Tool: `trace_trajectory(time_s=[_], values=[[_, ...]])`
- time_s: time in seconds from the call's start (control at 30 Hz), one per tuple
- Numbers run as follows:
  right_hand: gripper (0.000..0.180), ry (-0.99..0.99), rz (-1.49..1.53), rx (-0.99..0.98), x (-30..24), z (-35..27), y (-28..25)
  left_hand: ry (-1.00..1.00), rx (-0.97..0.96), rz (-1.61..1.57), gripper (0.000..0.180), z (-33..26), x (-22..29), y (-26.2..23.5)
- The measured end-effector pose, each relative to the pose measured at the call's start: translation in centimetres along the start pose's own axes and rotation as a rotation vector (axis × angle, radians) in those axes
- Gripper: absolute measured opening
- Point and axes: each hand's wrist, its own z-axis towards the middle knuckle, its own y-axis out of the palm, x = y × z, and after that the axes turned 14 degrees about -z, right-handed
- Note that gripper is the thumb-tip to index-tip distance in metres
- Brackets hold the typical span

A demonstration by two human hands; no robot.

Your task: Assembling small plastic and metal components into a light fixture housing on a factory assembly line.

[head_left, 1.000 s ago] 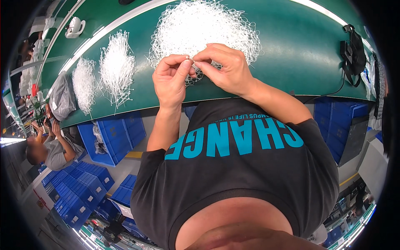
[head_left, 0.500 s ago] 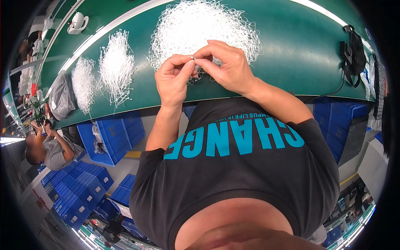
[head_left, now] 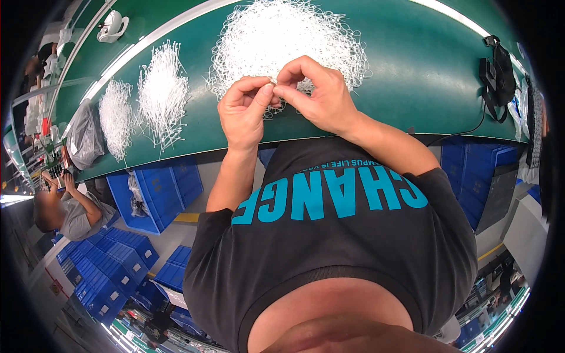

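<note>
Over the near edge of a big heap of thin white looped ties (head_left: 282, 35), my two hands meet fingertip to fingertip. My left hand (head_left: 243, 112) is closed in a pinch, thumb against forefinger, on a thin white tie (head_left: 273, 80). Only a tiny part of that tie shows; the fingers hide the rest. My right hand (head_left: 321, 97) pinches the same tie from the other side, its thumb and forefinger almost touching the left fingertips.
Left on the green table (head_left: 412, 76) lie a pile of straighter white ties (head_left: 163, 97) and a smaller looped pile (head_left: 116, 120). Beyond them are a grey plastic bag (head_left: 86, 135) and a white cup (head_left: 112, 27). A black strapped device (head_left: 497, 76) lies right; blue crates (head_left: 156, 194) stand below.
My right forefinger and knuckles have shifted slightly, and the fingers now bend more around the fingertip pinch. My left hand has barely moved.
</note>
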Motion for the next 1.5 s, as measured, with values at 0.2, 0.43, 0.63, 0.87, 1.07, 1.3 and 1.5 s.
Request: trace_trajectory(time_s=[0.2,0.43,0.63,0.87,1.07,1.3,1.5], values=[[0.023,0.084,0.027,-0.049,-0.3,-0.2,-0.2,0.059,-0.069,0.117,0.012,0.0,0.0,-0.3],[0.023,0.041,-0.02,-0.008,-0.4,-0.5,0.2,0.012,-0.097,0.168,0.012,-0.4,0.8,0.1],[0.025,0.097,-0.039,-0.049,-0.1,-1.1,0.0,0.042,-0.124,0.258,0.011,-0.5,1.0,0.4],[0.019,0.047,-0.182,0.01,-0.1,0.1,-0.4,0.254,-0.106,0.617,0.012,0.8,2.3,-1.2],[0.014,-0.007,-0.448,0.121,1.8,1.2,-2.4,0.206,0.232,1.404,0.013,2.3,6.8,-9.2],[0.014,-0.028,-0.4,0.139,2.5,0.9,-2.7,0.029,0.262,1.694,0.01,2.5,7.6,-11.6],[0.014,-0.065,-0.399,0.16,2.5,1.1,-2.7,0.1,0.205,1.487,0.009,3.2,8.0,-10.8]])
